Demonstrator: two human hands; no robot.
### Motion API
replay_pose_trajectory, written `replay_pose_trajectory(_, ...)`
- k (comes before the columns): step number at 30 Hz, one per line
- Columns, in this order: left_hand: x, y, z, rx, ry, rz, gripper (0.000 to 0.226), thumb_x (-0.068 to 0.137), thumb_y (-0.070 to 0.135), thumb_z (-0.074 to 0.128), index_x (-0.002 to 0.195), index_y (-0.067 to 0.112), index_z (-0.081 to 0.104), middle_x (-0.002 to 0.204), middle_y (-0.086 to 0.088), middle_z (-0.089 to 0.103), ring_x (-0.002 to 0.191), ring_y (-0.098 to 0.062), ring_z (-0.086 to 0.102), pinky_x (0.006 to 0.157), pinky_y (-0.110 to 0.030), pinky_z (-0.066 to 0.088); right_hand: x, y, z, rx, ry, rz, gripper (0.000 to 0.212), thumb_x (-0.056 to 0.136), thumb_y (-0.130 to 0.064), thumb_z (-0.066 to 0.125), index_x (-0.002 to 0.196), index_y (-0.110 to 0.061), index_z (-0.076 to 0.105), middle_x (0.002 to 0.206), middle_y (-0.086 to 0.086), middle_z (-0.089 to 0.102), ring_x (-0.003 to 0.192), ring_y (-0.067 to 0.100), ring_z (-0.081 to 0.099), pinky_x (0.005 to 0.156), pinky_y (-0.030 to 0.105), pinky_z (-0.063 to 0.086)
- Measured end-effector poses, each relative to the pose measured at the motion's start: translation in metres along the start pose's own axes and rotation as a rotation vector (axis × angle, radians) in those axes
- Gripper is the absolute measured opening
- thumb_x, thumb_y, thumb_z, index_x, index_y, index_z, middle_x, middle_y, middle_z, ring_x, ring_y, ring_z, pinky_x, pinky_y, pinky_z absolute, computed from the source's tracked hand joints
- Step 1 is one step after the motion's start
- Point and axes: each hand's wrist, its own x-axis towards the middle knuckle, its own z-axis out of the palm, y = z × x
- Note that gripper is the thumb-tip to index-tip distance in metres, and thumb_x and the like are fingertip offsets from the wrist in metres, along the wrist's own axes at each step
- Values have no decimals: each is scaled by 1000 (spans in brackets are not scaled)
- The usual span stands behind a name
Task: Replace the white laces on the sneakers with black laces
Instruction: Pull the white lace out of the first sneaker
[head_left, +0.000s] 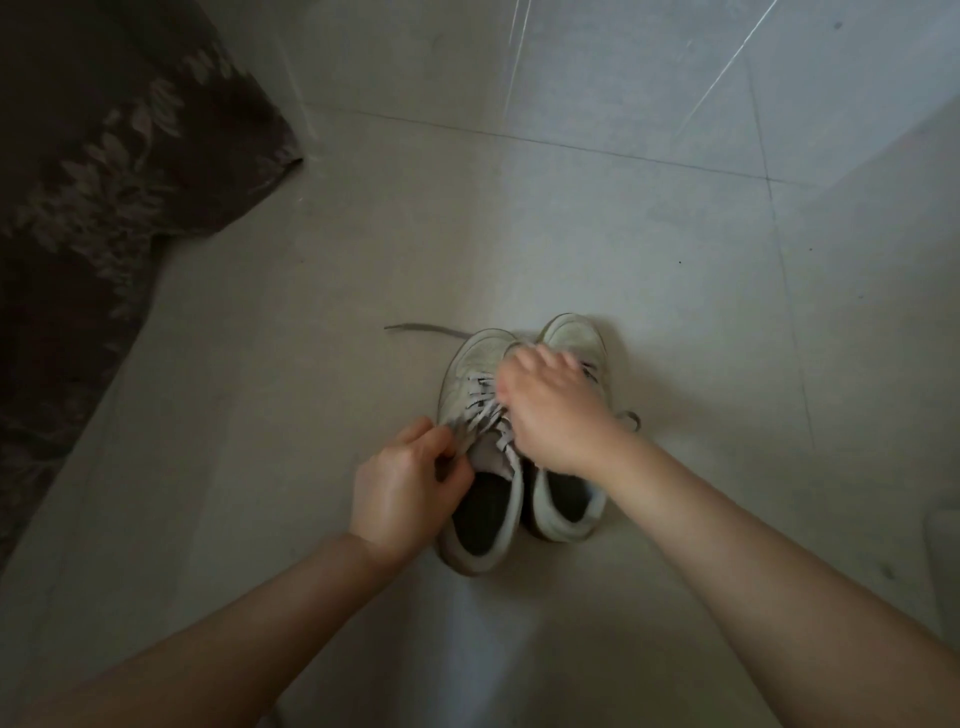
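My left hand (400, 493) pinches the white lace (480, 410) on the left sneaker (467, 364); my right hand (550, 410) is blurred, its grip unclear.

Off-white sneakers (519, 441) with pale grey-white laces (480, 402), dark insoles; beige tiled floor (311, 312); brown leaf-patterned fabric (104, 156)

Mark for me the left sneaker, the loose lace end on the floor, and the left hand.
left sneaker (475, 358), head view, on the toe cap.
loose lace end (421, 329), head view, on the strip lying on the floor beyond the toe.
left hand (397, 491), head view, on the back of the hand.
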Motion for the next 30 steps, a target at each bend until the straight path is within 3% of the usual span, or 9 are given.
replay_pose_trajectory(3,0,0,-2,37,3,5,22,74,40,49,63,21,52,67,6,54,55,-19,60,43,-28,43,-7,9,4,72,59,109,13,91,-14,43,102,-15,49,113,2,48,114,23,39,96,31,23)
replay_pose_trajectory(6,1,4,-2,92,2,43,21,74,39,51,62,22,53,66,6,54,53,-18,57,41,-24,36,-3,2,5,96,162,-18,18,89,-22,53,105,-15,59,110,0,55,110,23,46,94,35,31)
replay_pose_trajectory(10,2,4,-2,113,10,71,20,72,38,51,62,21,54,65,4,54,53,-18,55,42,-21,32,7,-7,1,31,-12,-163,24,90,-18,51,111,-18,63,112,-2,59,114,21,45,95,35,23)
replay_pose_trajectory(13,1,4,0,120,4,79,20,72,38,51,62,21,54,65,3,54,53,-20,57,41,-23,34,6,-11,6,0,62,-181,14,82,-13,58,93,-13,67,96,4,61,100,28,53,88,40,31)
replay_pose_trajectory(17,1,0,0,99,-9,41,23,73,40,49,62,20,50,67,4,54,56,-21,59,41,-27,40,4,6,1,323,309,146,7,83,-15,56,86,-14,62,85,-2,56,85,22,55,79,38,44)
replay_pose_trajectory(20,1,-2,-1,92,-11,28,23,73,42,49,63,21,49,68,5,53,56,-21,59,43,-27,40,3,19,-3,425,227,315,7,84,-14,57,86,-20,59,87,-6,53,90,18,53,85,38,46)
replay_pose_trajectory(23,0,0,1,100,-11,65,22,74,41,50,64,21,51,68,4,54,56,-21,59,41,-27,40,-2,8,-1,257,204,36,32,78,-8,55,107,-19,62,115,-3,57,112,20,45,99,36,35)
replay_pose_trajectory(25,1,0,1,110,-4,82,23,74,41,51,64,21,53,69,4,57,54,-22,59,41,-26,38,-1,-6,1,237,140,-124,48,74,-8,54,120,-21,61,121,-4,59,119,19,43,100,33,26)
replay_pose_trajectory(30,-1,-1,1,94,7,95,23,76,38,51,65,19,55,69,4,58,54,-22,58,42,-25,38,6,-17,7,36,87,-212,22,83,-15,58,100,-16,70,95,3,65,104,27,51,94,35,21)
